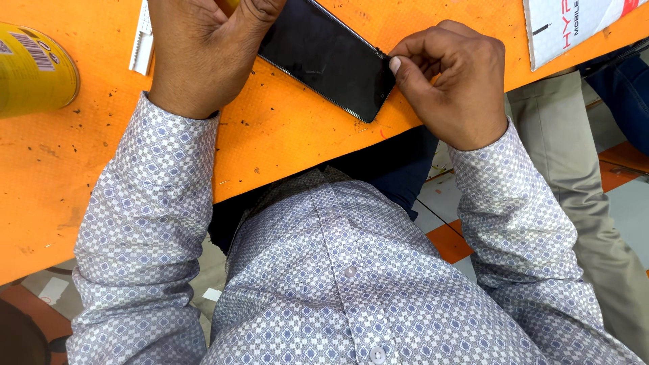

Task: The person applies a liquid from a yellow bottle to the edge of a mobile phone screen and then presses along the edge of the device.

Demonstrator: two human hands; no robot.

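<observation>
The right hand [449, 78] pinches a small dark tool tip against the near corner of the flat black glass phone [324, 54], which the left hand [203, 47] grips at its far end on the orange table [284, 128]. A yellow labelled can [34, 67] lies at the left edge, a white toothed strip [142, 40] sits beside the left hand, and a white printed box [574, 23] occupies the far right corner.

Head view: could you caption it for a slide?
Left hand steadies a black phone on an orange table; right hand pinches its corner.

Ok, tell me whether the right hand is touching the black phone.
Touching. The head view shows the right hand with its pinched fingertips against the corner edge of the black phone, no gap visible; the left hand rests on its other end.
</observation>
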